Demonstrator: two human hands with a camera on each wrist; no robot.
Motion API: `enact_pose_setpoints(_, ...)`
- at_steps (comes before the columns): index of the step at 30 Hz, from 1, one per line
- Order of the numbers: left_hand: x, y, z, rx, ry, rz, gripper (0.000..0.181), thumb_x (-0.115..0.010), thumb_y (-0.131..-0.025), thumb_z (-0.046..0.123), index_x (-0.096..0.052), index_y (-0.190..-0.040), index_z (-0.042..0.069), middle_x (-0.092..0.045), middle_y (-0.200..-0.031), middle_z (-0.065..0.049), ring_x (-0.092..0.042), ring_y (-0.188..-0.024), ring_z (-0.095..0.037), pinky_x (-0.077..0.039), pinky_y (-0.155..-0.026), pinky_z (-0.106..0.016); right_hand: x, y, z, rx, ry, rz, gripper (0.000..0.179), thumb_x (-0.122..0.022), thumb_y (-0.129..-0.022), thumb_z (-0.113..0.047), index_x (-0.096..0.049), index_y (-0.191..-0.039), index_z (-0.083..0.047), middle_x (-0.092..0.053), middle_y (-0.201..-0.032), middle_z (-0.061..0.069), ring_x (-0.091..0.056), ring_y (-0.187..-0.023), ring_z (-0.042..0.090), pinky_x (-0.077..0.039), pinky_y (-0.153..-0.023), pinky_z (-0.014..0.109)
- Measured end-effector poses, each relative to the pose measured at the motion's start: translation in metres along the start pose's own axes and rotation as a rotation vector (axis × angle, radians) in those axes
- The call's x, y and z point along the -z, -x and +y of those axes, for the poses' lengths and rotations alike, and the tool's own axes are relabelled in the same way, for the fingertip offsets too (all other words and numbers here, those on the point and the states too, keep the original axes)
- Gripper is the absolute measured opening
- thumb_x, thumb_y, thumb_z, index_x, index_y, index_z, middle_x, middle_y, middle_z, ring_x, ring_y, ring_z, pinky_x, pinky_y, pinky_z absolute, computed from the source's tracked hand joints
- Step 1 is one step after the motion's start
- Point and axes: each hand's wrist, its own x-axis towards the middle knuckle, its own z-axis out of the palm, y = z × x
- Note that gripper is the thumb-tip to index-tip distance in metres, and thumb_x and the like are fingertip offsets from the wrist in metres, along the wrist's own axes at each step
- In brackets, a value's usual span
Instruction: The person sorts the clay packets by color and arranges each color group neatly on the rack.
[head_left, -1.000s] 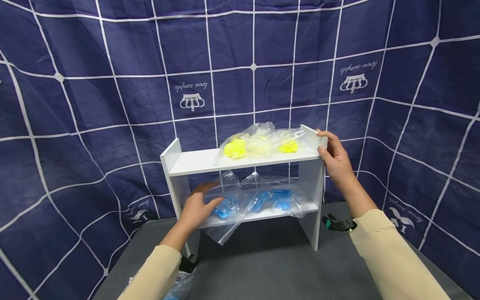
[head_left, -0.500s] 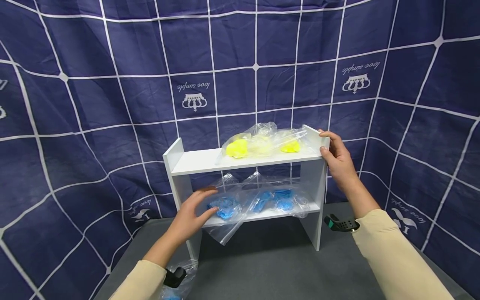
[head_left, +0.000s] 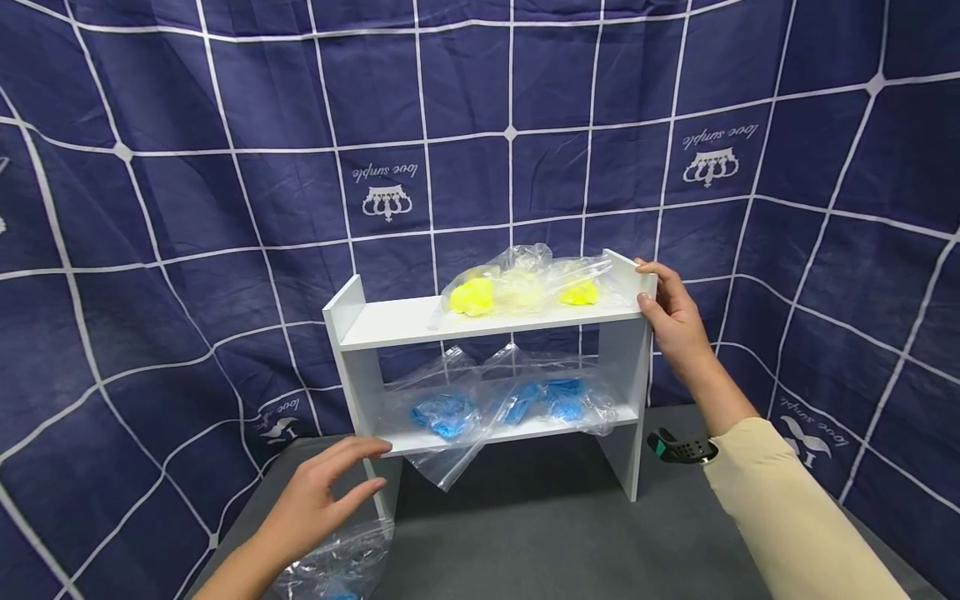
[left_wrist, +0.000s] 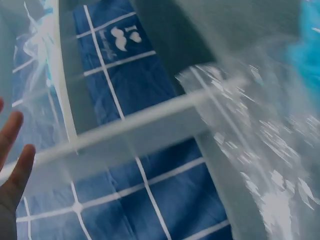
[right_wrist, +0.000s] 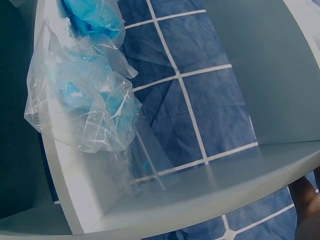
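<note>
My right hand [head_left: 678, 325] grips the upper right side panel of a white two-tier shelf [head_left: 397, 323], thumb in front and fingers behind. In the head view my left hand [head_left: 311, 504] is off the shelf's lower left front, fingers spread and holding nothing. Clear plastic bags with bright yellow lumps [head_left: 472, 297] lie on the top tier. On the lower tier sit clear bags with blue contents [head_left: 446, 414], one corner hanging over the front edge. Another clear bag [head_left: 337, 554] with something blue lies on the table below my left hand, also seen large in the left wrist view.
The shelf stands on a dark grey table [head_left: 510, 533]. Behind and beside it hangs a navy curtain [head_left: 465, 100] with white grid lines. A black band [head_left: 682, 447] is on my right wrist.
My left hand has drawn back from the lower tier's blue bag, moving down and left towards the bag on the table. My right hand stays on the side panel.
</note>
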Motion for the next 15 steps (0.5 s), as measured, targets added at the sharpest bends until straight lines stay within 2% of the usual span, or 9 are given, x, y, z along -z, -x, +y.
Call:
enact_pose_setpoints(4,0.01,0.024,-0.007,-0.012,0.022,-0.065,0.05,-0.079,-0.077,0.019,-0.061,-0.123,0.025,-0.063,-0.12,0.01,-0.058,-0.112,-0.002,-0.035,-0.097,-0.004,0.002,-0.001,-0.002,-0.008,0.001,-0.006,0.036,-0.046,-0.099,-0.005,-0.041,-0.135,-0.006,-0.035,-0.155,0.007,-0.041,-0.133,0.016,-0.037,-0.092,0.013)
enact_pose_setpoints(8,0.014,0.047,-0.018,-0.031,0.041,-0.141,0.058,-0.08,-0.076,0.026,-0.057,-0.129,0.023,-0.06,-0.126,0.007,-0.053,-0.117,-0.001,-0.038,-0.095,-0.008,0.003,0.0,-0.003,-0.013,0.01,-0.009,0.037,-0.045,-0.099,-0.006,-0.041,-0.136,-0.007,-0.034,-0.155,0.006,-0.039,-0.135,0.021,-0.037,-0.091,0.013)
enact_pose_setpoints(12,0.01,0.068,-0.031,-0.072,-0.034,-0.204,0.072,-0.082,-0.071,0.038,-0.053,-0.135,0.021,-0.056,-0.133,0.008,-0.049,-0.12,-0.002,-0.042,-0.089,-0.023,0.003,0.001,-0.004,-0.017,0.029,-0.01,0.037,-0.045,-0.1,-0.007,-0.04,-0.137,-0.008,-0.034,-0.155,0.006,-0.04,-0.135,0.02,-0.036,-0.092,0.014)
enact_pose_setpoints(15,0.003,0.084,-0.04,-0.07,-0.09,-0.254,0.081,-0.082,-0.066,0.046,-0.05,-0.137,0.024,-0.052,-0.139,0.009,-0.049,-0.122,-0.006,-0.044,-0.08,-0.036,0.002,0.002,-0.004,-0.017,0.038,-0.012,0.037,-0.045,-0.1,-0.008,-0.04,-0.137,-0.008,-0.034,-0.156,0.006,-0.039,-0.136,0.019,-0.035,-0.093,0.013)
